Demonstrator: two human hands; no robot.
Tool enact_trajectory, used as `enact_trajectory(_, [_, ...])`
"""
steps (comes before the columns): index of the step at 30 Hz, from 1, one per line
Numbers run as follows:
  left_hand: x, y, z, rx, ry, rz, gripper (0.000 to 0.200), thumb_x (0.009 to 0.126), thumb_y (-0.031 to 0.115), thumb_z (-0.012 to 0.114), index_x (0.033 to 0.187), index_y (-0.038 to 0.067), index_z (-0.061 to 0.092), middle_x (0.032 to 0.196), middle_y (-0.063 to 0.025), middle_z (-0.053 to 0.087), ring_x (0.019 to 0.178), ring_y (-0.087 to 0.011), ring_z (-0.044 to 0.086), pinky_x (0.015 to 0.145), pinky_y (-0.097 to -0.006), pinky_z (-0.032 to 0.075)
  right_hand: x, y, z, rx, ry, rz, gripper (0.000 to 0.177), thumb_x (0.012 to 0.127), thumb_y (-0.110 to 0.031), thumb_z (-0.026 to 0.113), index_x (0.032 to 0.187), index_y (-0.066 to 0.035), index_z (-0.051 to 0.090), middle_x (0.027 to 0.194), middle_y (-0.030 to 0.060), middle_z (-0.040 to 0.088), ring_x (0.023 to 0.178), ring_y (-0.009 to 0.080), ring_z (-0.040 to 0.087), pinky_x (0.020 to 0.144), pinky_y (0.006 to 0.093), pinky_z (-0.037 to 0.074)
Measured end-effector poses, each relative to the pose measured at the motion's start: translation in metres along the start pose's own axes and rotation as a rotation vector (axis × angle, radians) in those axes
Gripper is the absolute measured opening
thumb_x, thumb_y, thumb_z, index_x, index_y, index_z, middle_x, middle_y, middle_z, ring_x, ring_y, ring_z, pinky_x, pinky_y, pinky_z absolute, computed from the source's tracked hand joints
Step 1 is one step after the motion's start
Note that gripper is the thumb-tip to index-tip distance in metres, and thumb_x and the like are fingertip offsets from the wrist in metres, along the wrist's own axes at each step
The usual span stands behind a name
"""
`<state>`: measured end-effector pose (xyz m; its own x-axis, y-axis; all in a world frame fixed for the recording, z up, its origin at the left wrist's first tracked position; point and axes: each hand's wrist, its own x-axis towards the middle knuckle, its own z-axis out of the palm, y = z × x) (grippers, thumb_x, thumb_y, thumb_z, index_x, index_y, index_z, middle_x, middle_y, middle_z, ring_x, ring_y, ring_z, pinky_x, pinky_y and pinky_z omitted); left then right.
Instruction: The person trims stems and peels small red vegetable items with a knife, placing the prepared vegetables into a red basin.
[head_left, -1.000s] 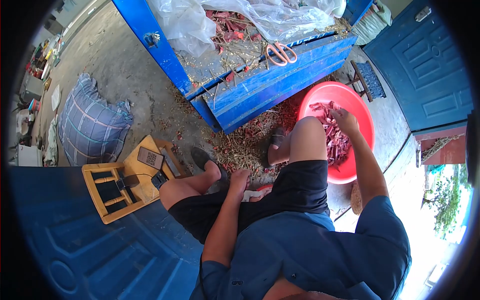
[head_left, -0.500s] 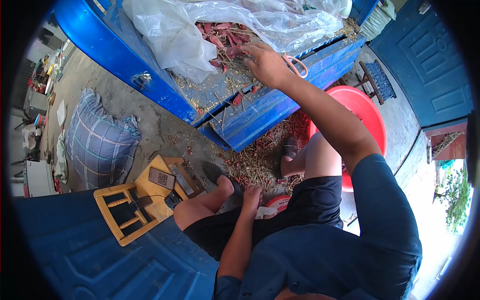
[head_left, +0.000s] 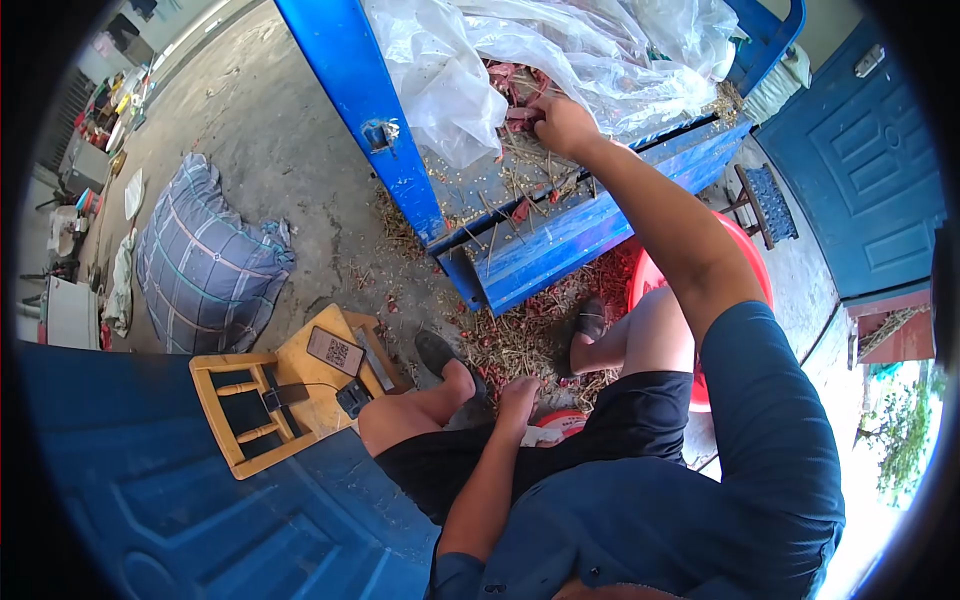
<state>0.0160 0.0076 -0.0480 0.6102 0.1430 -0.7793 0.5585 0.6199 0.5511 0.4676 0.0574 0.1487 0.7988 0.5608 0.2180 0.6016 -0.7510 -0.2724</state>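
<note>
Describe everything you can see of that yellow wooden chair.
The wooden chair is honey-yellow and smooth-looking, with a backrest frame holding two visible turned spindles. It appears upright, beside the person's left knee, its backrest toward the blue panelled door. On its seat lie a flat QR-code panel and, near the edge, a small black device; another dark object sits where seat and backrest meet. Whether knee or door touches it, I cannot tell.

The right arm (head_left: 690, 220) conceals part of the red basin (head_left: 756, 250), plastic sheeting (head_left: 440, 70) partly covers the dried red peppers (head_left: 505, 76), the left hand (head_left: 518, 402) hides its fingertips, and the upper edge crops the blue frame (head_left: 343, 85)
</note>
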Motion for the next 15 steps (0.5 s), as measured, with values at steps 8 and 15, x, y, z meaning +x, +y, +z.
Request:
enact_trajectory(8, [-0.006,-0.011,-0.004,-0.032,-0.011,0.055,0.014,0.091,0.017,0.056,0.086,0.007,0.065,0.058,0.0064,0.044,0.043,-0.0042,0.034,0.040,-0.0227,0.024,-0.034,0.012,-0.009,0.587,-0.235,-0.107,0.028,0.086,-0.026,0.063,0.105,-0.008,0.074,0.089,0.0109,0.073,0.084,0.0244,0.069,0.081,0.0363,0.053])
enact_trajectory(15, [-0.005,-0.010,-0.004,-0.038,0.013,0.067,0.013,0.090,0.017,0.057,0.086,0.008,0.065,0.057,0.0063,0.044,0.043,-0.0040,0.034,0.040,-0.0225,0.024,-0.037,0.001,-0.058,0.656,-0.234,0.178,0.024,0.085,-0.021,0.064,0.104,-0.010,0.074,0.091,0.0107,0.073,0.084,0.0221,0.070,0.079,0.0341,0.053])
